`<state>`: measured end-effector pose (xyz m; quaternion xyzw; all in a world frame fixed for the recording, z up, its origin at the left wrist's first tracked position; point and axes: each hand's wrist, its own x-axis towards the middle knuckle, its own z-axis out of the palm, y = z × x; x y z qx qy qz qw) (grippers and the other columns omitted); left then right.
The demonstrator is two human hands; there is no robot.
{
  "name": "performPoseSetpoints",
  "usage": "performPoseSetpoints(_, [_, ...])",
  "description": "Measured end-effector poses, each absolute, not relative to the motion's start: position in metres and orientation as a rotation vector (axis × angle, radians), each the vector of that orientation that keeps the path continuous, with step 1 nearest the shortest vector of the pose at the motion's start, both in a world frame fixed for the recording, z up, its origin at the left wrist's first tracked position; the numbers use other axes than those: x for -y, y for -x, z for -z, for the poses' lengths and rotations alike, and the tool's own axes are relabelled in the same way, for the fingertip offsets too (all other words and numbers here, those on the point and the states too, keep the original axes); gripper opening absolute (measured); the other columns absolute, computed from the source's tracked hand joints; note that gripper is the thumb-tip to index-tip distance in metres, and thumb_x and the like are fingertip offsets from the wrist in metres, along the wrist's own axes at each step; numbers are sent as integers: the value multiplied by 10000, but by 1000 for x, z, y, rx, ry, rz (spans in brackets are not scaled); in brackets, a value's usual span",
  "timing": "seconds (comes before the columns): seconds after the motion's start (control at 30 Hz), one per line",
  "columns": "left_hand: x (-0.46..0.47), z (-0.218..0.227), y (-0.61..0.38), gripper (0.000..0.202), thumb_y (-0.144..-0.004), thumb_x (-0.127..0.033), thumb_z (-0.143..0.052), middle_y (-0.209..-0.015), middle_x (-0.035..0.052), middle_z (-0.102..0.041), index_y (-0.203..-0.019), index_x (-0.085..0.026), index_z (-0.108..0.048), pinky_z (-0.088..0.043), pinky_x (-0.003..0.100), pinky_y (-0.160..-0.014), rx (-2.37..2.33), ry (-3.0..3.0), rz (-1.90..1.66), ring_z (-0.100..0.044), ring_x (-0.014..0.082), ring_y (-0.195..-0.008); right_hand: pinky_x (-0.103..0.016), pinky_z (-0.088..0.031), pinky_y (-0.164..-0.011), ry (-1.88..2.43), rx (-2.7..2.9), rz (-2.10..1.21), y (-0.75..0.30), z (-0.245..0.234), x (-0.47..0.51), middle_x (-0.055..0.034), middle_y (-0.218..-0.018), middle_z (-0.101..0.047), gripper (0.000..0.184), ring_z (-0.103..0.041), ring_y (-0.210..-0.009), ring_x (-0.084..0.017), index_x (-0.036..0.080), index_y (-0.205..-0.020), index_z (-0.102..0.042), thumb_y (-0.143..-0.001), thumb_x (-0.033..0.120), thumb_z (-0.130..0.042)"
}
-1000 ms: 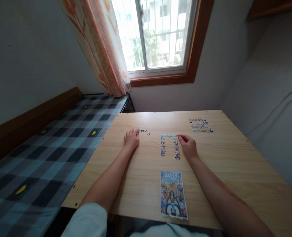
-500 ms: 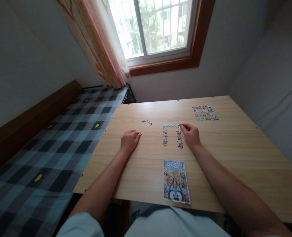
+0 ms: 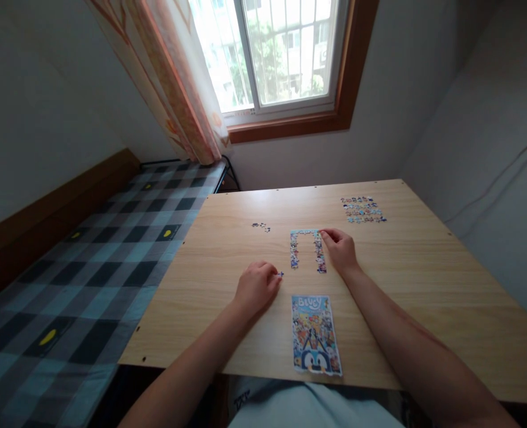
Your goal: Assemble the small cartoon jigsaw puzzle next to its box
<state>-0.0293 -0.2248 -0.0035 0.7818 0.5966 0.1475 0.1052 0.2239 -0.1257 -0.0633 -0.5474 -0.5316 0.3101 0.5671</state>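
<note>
A small blue-and-white jigsaw puzzle piece [image 3: 281, 274] sticks out from the pinched fingertips of my left hand [image 3: 258, 286], low over the table. To its upper right lies a partly assembled jigsaw puzzle [image 3: 294, 249], joined along the top and both sides, with bare wood inside and an open bottom. My right hand [image 3: 341, 246] has its thumb and forefinger closed at the puzzle's top right corner. Nearer to me lies a printed picture sheet [image 3: 315, 336] with "Bluey" lettering and a blue cartoon dog.
A few loose puzzle pieces [image 3: 261, 226] lie beyond my left hand. Rows of more pieces [image 3: 363, 210] are laid out at the far right of the wooden table [image 3: 406, 267]. A bed with a checked cover [image 3: 125, 238] stands at the left, below a curtained window [image 3: 285, 53].
My left hand has moved right and toward me with the puzzle piece, nearer the assembled puzzle's left side. My right hand stays at the corner. The view has tilted slightly.
</note>
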Motion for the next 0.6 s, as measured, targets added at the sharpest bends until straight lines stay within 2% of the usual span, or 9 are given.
performPoseSetpoints(0.07, [224, 3, 36, 85, -864, -254, -682, -985, 44, -722, -935, -229, -722, -485, 330, -851, -1735, -2282, -443, -632, 215, -955, -361, -513, -720, 1287, 1322, -668, -222, 61, 129, -93, -876, -758, 311, -651, -753, -232, 175, -904, -775, -853, 447, -635])
performPoseSetpoints(0.27, [221, 9, 43, 147, -858, -276, -694, -1061, 52, -727, -985, -248, -763, -487, 364, -915, -1744, -2307, -465, -625, 234, -1019, -431, -470, -916, 1080, 1852, -413, -210, 47, 143, -81, -899, -744, 182, -626, -934, -268, 238, -918, -788, -884, 248, -609])
performPoseSetpoints(0.43, [215, 9, 35, 81, -857, -260, -698, -986, 45, -728, -885, -255, -773, -485, 363, -904, -1736, -2334, -452, -623, 229, -985, -446, -432, -954, 938, 2092, -353, -203, 43, 152, -64, -945, -746, 192, -607, -983, -258, 263, -919, -794, -869, 185, -626])
performPoseSetpoints(0.6, [210, 9, 28, 59, -828, -220, -714, -970, 42, -726, -841, -245, -766, -483, 352, -910, -1655, -2350, -457, -627, 223, -975, -441, -414, -968, 854, 2208, -301, -202, 42, 153, -22, -1003, -755, 236, -609, -1033, -245, 279, -842, -787, -801, 111, -626])
